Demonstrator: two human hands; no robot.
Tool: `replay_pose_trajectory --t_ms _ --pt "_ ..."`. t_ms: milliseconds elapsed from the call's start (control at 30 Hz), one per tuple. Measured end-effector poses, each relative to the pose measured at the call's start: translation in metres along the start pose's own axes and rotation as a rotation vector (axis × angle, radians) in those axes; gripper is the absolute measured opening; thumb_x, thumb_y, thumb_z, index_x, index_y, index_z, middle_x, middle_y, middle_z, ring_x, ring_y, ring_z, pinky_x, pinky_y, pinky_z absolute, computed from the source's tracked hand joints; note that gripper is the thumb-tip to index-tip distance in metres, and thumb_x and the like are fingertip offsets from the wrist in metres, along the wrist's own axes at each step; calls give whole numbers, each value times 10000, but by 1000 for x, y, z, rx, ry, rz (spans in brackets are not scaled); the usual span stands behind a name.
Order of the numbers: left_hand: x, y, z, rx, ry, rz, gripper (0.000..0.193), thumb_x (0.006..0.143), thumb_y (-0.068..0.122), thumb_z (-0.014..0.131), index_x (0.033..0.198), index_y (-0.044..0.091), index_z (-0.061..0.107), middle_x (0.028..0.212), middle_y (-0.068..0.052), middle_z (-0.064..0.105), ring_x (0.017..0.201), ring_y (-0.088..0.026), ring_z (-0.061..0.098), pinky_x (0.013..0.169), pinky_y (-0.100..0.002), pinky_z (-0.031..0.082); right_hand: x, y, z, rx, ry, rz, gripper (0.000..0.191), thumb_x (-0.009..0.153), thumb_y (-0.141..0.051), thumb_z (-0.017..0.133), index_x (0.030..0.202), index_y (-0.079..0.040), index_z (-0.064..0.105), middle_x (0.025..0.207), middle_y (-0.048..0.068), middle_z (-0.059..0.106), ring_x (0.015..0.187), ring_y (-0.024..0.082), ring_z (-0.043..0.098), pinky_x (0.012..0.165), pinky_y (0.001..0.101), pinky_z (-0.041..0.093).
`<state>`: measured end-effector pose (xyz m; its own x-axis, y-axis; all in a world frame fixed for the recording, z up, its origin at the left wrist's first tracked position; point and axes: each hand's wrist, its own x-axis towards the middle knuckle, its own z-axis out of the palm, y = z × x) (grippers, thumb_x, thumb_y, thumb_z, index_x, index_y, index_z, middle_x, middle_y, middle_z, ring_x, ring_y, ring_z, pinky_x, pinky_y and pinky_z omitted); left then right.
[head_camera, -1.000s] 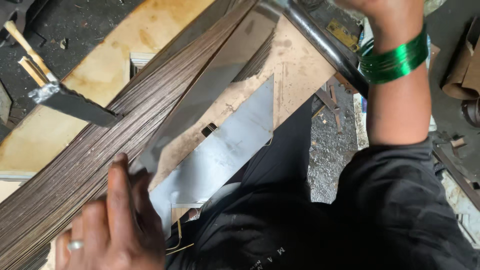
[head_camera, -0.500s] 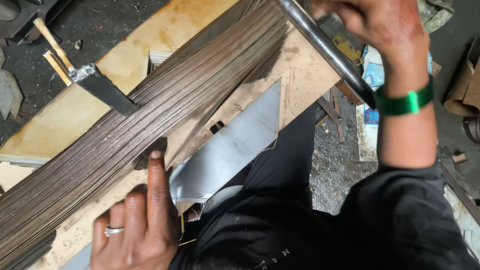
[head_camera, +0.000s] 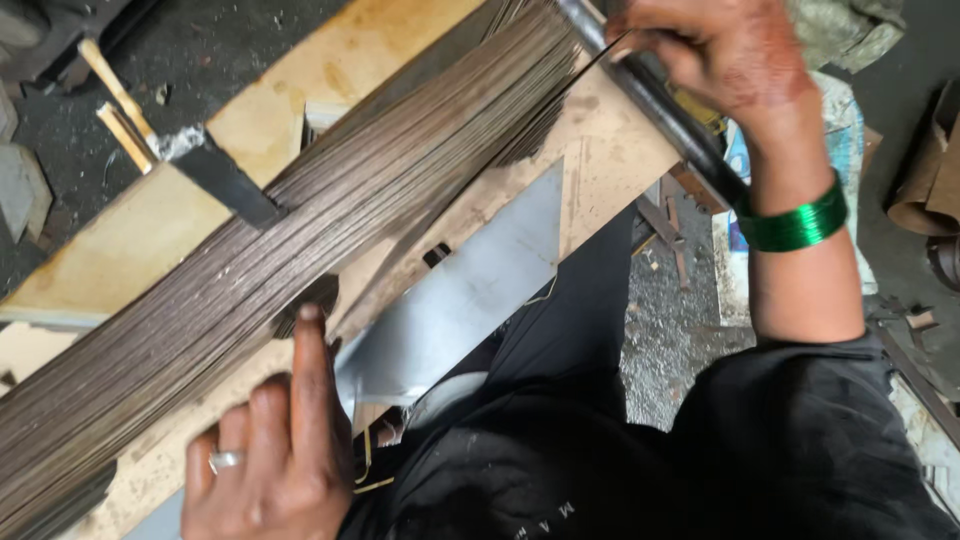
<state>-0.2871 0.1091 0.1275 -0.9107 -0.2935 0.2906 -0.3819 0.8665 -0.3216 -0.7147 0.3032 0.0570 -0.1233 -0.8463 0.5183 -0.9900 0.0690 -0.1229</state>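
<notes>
- Wooden tabletop (head_camera: 110, 250) runs diagonally across the view; dark gritty floor (head_camera: 670, 340) to its right.
- Stack of thin metal strips (head_camera: 300, 260) lies diagonally on the tabletop, edges up, fanned at the upper end.
- Flat steel sheet (head_camera: 470, 290) sits just beside the stack, on the near side.
- Dark metal lever bar (head_camera: 660, 100) crosses the stack's upper end.
- Right hand (head_camera: 725, 55), green bangles (head_camera: 795, 225) on wrist, wrapped around the bar.
- Left hand (head_camera: 265, 470), ring on, loosely spread; index fingertip touches the stack's lower edge, holds nothing.
</notes>
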Motion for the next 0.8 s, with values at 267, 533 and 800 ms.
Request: replay_pose_trajectory --t_ms 267,533,800 --pt "6 1 -12 95 58 86 517 863 174 671 1375 116 722 757 38 610 616 -102 559 597 -282 429 3 -11 15 37 119 109 175 992 79 627 1061 -37 738 1004 58 747 939 196 756 863 328 588" --pt "18 -14 38 -194 317 -101 299 1031 284 810 1300 156 784 797 19 562 693 -149 524 654 -303 373 15 -25 10 146 164 4 173 1034 -9 748 1206 8 737 1092 127 748 975 250 741 847 329 579" --pt "-1 -57 64 -218 287 -51 214 995 248 760 1080 53 744 767 -27 512 704 -191 516 644 -350 363 28 -54 30 133 125 14 310 978 46 702 1281 1 744 1273 176 724 1308 342 654 1180 449 453"
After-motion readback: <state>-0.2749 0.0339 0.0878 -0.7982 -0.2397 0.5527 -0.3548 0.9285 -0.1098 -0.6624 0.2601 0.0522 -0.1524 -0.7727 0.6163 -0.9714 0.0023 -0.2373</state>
